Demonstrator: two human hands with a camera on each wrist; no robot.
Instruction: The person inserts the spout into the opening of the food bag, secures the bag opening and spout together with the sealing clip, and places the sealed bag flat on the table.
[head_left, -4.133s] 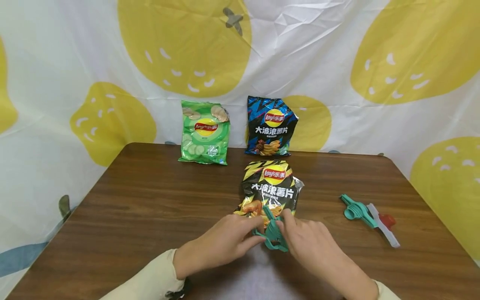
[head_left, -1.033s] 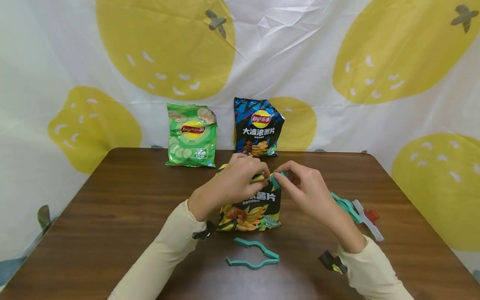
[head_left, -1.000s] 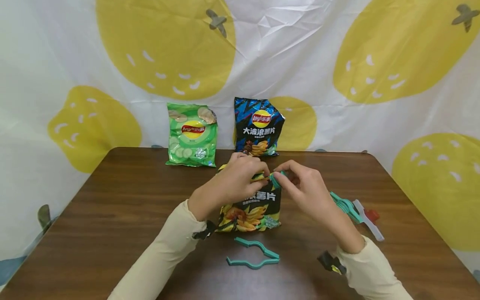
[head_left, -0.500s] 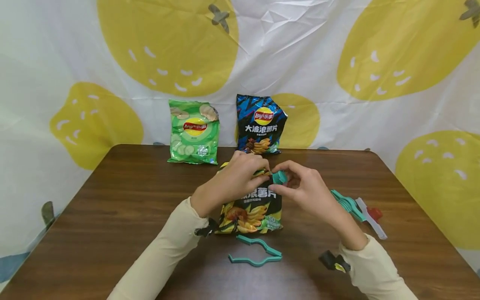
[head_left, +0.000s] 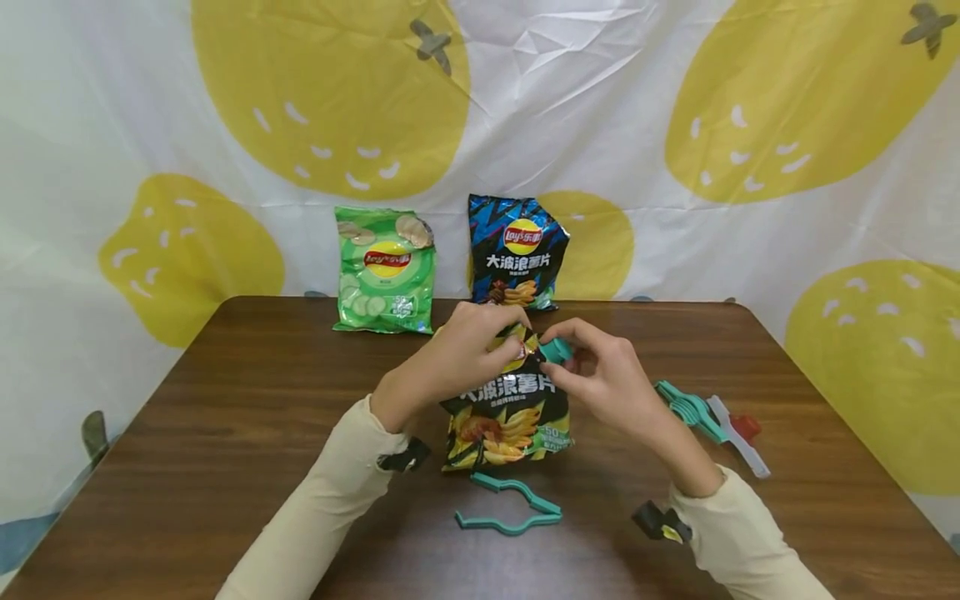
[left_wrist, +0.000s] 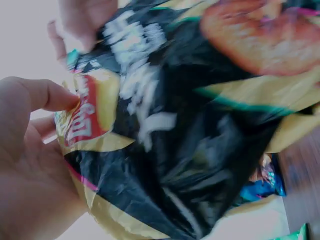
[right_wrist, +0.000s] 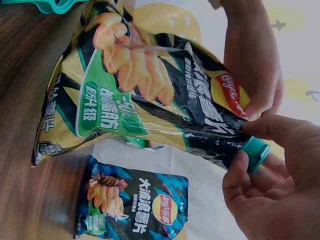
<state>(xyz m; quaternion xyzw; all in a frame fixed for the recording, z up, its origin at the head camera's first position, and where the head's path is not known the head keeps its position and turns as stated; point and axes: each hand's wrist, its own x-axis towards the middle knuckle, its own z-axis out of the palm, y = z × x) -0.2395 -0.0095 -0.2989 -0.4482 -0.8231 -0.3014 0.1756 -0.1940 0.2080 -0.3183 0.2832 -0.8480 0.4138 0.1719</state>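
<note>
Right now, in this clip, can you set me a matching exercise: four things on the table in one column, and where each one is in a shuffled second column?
Things:
1. green chip bag
2. blue chip bag
3. black-and-yellow chip bag
4. open teal clip

Places:
A. lying flat on the table, in front of the held bag
B. leaning on the backdrop, left of the other leaning bag
C. held upright at its top by the left hand and right hand
D. leaning on the backdrop, right of the other leaning bag

Pairs: 1-B, 2-D, 3-C, 4-A
</note>
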